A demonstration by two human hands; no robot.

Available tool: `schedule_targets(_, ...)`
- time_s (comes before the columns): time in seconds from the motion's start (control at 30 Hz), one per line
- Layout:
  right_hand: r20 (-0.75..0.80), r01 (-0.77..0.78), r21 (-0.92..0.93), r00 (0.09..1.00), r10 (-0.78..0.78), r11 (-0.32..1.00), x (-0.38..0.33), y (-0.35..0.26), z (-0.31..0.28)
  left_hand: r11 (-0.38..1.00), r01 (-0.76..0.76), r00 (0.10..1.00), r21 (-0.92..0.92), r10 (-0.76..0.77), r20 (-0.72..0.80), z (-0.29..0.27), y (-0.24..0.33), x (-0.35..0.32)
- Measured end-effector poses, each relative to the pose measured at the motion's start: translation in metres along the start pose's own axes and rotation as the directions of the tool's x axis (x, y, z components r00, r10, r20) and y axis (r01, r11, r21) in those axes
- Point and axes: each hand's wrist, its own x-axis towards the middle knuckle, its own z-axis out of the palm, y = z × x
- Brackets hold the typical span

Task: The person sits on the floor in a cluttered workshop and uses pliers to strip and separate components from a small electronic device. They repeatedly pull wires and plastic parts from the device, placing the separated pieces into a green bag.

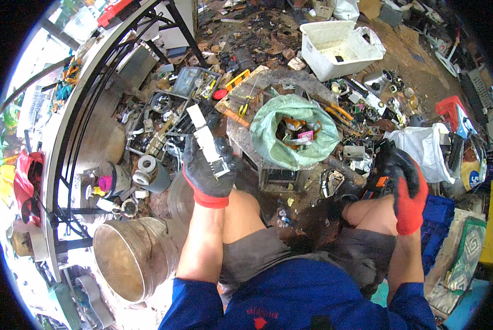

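Note:
My left hand (209, 168), in a black glove with a red cuff, is closed around a long white plastic part (203, 136), which points up and away from me. My right hand (405, 179), gloved the same way, hangs beside my right knee near a white sack (420, 148). Its dark fingers blend into the clutter, so their pose and anything in them cannot be made out. Between my hands and farther off, a green sack (263, 132) with its rim rolled open holds mixed scrap pieces (296, 132). It sits on a low, worn wooden stand (238, 135).
Yellow-handled pliers (245, 106) and a wooden handle (235, 117) lie left of the green sack. A white bin (334, 65) stands beyond. Dismantled parts (158, 124) cover the floor at left, near a tilted bucket (122, 261). A metal frame (73, 148) rises along the left.

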Motion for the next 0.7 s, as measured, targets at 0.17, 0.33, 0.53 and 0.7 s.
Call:
schedule_targets(0.17, 0.367, 0.542, -0.208, 0.815, -0.449, 0.814, 0.088, -0.072, 0.107, 0.995, -0.089, 0.992, 0.038, 0.092, -0.085, -0.01, 0.005, 0.005)
schedule_targets(0.33, 0.643, 0.307, -0.321, 0.765, -0.032, 0.896, 0.179, -0.064, 0.284, 0.986, -0.166, 0.968, 0.031, 0.169, -0.185, -0.003, -0.004, 0.01)
schedule_targets(0.53, 0.816, 0.719, -0.575, 0.471, 0.335, 0.39, 0.199, 0.003, 0.378, 0.983, -0.176, 0.944, 0.041, 0.181, -0.277, -0.002, 0.01, 0.009)
schedule_targets(0.7, 0.837, 0.721, -0.547, 0.468, 0.282, 0.426, 0.194, 0.029, 0.377, 0.991, -0.136, 0.959, -0.019, 0.127, -0.254, 0.0, 0.012, 0.011)
